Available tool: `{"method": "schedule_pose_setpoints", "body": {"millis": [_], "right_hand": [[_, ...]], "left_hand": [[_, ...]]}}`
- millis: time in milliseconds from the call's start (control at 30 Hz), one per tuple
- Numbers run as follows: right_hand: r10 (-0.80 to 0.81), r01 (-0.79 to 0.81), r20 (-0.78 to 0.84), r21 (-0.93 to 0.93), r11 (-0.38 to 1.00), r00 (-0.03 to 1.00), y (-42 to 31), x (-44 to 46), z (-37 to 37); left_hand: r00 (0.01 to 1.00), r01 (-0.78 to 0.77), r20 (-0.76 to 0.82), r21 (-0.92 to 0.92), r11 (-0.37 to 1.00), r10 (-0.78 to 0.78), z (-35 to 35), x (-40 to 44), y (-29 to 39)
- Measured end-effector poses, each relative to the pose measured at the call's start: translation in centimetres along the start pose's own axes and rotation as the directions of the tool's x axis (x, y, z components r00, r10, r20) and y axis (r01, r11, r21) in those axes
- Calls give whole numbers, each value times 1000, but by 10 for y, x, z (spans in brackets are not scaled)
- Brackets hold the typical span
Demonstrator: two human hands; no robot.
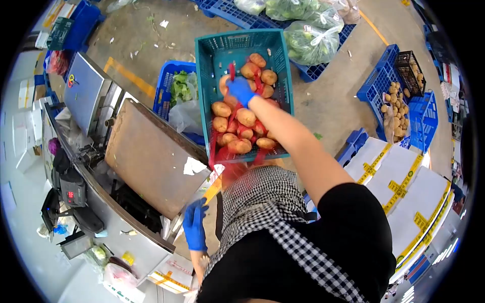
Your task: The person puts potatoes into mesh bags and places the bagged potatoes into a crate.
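My right hand (240,92), in a blue glove, reaches into a green crate (200,91). Its fingers are closed on red netting (232,70), a bit of which sticks up beside them. Several potatoes (246,117) lie under and around this hand, with more red mesh draped among them and over the crate's near edge. My left hand (195,224), also in a blue glove, hangs low beside the checked apron (252,197). Its fingers are loosely curved and apart, with nothing in them.
Left of the crate are a blue basket (164,93) with leafy greens and a metal bench with a brown board (151,156). White taped boxes (399,187) stand at the right. Bagged vegetables (313,43) and a blue pallet (376,96) with potatoes lie beyond.
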State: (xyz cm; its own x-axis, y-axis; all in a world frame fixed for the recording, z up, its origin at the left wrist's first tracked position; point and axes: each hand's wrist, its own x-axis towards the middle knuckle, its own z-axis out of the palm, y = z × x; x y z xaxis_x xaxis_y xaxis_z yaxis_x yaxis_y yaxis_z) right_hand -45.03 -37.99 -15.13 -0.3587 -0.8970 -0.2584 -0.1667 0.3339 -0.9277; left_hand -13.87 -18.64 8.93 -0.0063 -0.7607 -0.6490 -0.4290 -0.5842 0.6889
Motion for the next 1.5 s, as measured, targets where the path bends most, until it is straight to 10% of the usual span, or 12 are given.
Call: {"method": "schedule_pose_setpoints", "body": {"millis": [133, 167, 233, 433, 533, 667, 767, 900, 1133, 1167, 1433, 1500], "right_hand": [[234, -253, -94, -361, 898, 968, 133, 131, 10], [146, -49, 187, -442, 895, 972, 188, 178, 9], [8, 104, 399, -257, 961, 917, 244, 214, 8], [168, 27, -265, 602, 798, 950, 122, 159, -57], [182, -338, -397, -370, 865, 900, 148, 104, -71], [-303, 402, 265, -637, 658, 915, 211, 20, -34], [102, 88, 155, -874, 478, 983, 219, 11, -26], [412, 367, 405, -914, 171, 816, 183, 20, -35], [280, 163, 619, -560, 813, 734, 47, -32, -89], [201, 337, 695, -555, 760, 691, 47, -42, -86], [304, -117, 240, -575, 810, 922, -1, -138, -50], [256, 236, 486, -738, 632, 835, 18, -130, -55]], "left_hand": [[983, 174, -49, -90, 981, -179, 5, -20, -14], [972, 219, -50, -131, 967, -227, 11, -20, -9], [965, 247, -47, -151, 957, -257, 23, -13, 1], [965, 261, 41, -229, 938, -258, 40, 2, 1], [961, 273, 33, -248, 930, -273, 38, 4, -8], [967, 252, 32, -197, 947, -251, 34, 2, -22], [977, 213, 17, -104, 971, -212, 31, -2, -35], [993, 115, -12, 36, 993, -115, 24, -8, -63], [957, -290, 121, 388, 875, 264, -2, -1, -73], [953, -302, 136, 393, 868, 270, -5, 2, -70], [865, -502, 243, 427, 752, 439, -69, 38, -87], [852, -520, 228, 470, 713, 470, -91, 47, -92]]}}
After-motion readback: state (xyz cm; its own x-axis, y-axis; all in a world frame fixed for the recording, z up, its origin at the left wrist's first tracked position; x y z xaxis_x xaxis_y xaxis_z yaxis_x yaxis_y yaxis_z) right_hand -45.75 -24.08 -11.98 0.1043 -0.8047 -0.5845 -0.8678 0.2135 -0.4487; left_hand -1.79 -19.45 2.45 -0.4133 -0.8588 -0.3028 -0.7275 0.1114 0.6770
